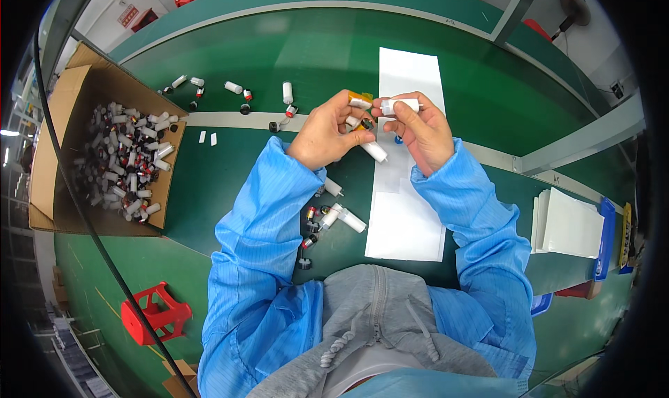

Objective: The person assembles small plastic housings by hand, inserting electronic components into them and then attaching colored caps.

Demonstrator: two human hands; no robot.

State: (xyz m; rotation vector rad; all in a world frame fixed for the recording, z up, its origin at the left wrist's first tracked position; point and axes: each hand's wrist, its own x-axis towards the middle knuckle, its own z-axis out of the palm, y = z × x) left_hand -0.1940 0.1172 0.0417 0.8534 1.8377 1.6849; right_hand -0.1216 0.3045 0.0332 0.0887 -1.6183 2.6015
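Note:
My left hand (322, 134) is closed round a small part wrapped in orange-yellow tape (359, 101). A white cylinder (375, 152) with a dark end also pokes out below its fingers; how it is held is partly hidden. My right hand (428, 134) pinches another white cylinder (401, 107) between thumb and fingers, lying almost level. The two hands are close together over a long white paper sheet (408, 224). Several white cylinders (351, 220) with small black and red parts lie on the green table below my left wrist.
At the left, a cardboard box (63, 182) holds many similar cylinders. More cylinders (287, 93) lie in loose groups on the far side. Stacked white sheets (571, 222) and a blue tray (605, 239) are at right. A red stool (157, 313) stands on the floor.

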